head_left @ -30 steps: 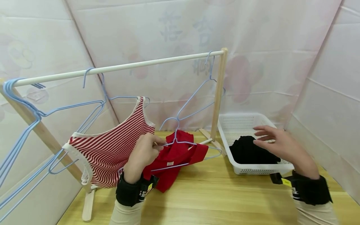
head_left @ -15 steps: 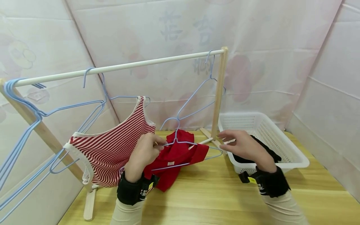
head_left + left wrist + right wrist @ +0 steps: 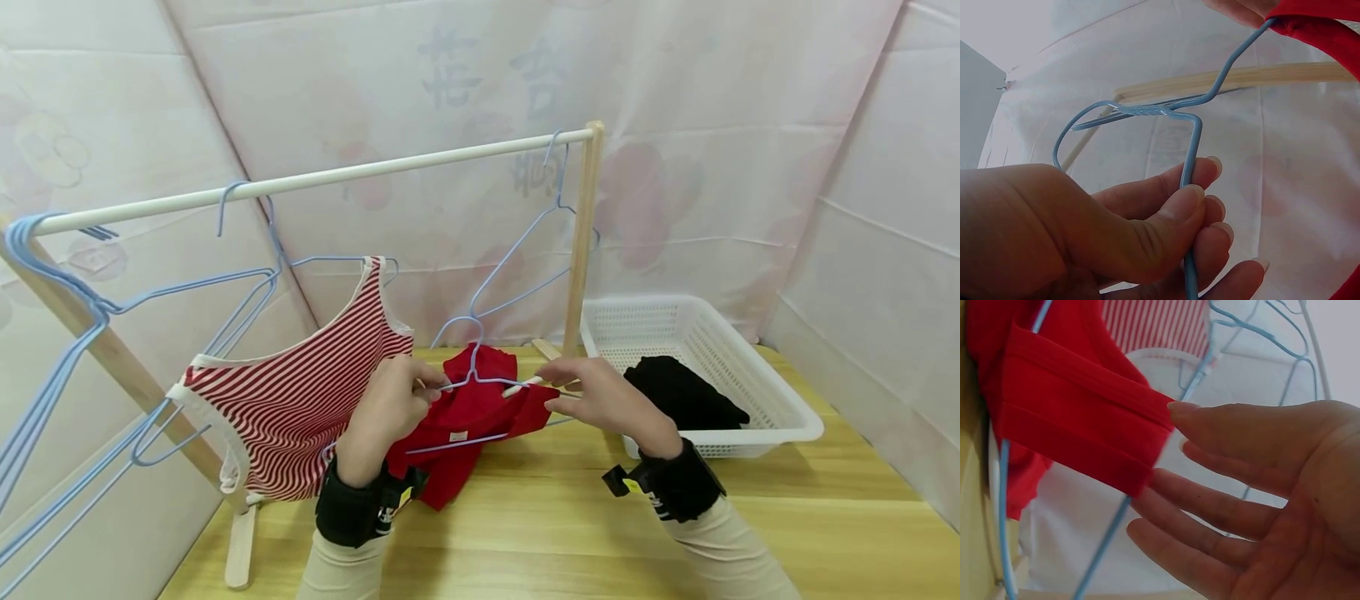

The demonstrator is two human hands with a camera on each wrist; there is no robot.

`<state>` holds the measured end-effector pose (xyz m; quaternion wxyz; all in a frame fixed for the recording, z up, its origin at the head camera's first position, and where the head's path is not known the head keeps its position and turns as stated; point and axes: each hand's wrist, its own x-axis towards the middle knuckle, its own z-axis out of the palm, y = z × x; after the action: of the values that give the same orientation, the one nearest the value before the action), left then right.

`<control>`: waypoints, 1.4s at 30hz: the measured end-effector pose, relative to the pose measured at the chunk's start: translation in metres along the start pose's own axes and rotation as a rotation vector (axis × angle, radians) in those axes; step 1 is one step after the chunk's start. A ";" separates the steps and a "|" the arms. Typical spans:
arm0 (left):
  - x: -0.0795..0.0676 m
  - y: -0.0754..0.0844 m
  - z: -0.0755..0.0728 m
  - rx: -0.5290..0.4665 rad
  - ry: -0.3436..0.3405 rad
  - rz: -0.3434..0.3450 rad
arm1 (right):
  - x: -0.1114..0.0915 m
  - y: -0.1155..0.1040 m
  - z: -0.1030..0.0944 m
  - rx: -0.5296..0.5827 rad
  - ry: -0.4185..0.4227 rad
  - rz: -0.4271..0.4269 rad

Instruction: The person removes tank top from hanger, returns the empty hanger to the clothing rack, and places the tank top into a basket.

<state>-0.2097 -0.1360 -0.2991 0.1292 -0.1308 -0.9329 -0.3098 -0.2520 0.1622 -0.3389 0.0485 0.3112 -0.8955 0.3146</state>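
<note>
In the head view my left hand (image 3: 388,407) pinches one arm of a blue wire hanger (image 3: 1194,140) between thumb and fingers, close to the hook. A red sleeveless top (image 3: 450,468) with a small white label is threaded on this hanger, its lower part hanging down to the table. My right hand (image 3: 611,398) is at the hanger's other end. There the right fingertips (image 3: 1155,478) sit right at the edge of the red shoulder strap (image 3: 1085,419), with thumb and fingers spread apart. Part of the left fingers is hidden behind the wire.
A wooden rack with a white rail (image 3: 405,164) spans the table. A red-and-white striped top (image 3: 300,392) hangs from it, beside several bare hangers (image 3: 56,275) at left; another hanger (image 3: 517,246) hangs at right. A white basket (image 3: 795,421) holds black cloth (image 3: 686,396).
My right hand has moved left from over the basket to the red top's strap. My left hand keeps its pinch on the hanger and has barely moved.
</note>
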 end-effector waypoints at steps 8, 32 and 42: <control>0.000 0.000 0.001 0.005 -0.001 -0.017 | 0.004 -0.001 0.010 0.019 0.009 -0.019; -0.004 -0.010 -0.016 -0.044 0.022 -0.015 | 0.002 0.007 -0.004 -0.002 0.125 0.007; -0.010 -0.020 -0.034 -0.064 0.046 -0.028 | -0.001 0.013 -0.013 0.003 0.147 0.017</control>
<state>-0.2019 -0.1740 -0.2873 0.1421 -0.1144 -0.9210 -0.3441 -0.2609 0.1784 -0.3357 0.1109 0.2799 -0.8915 0.3384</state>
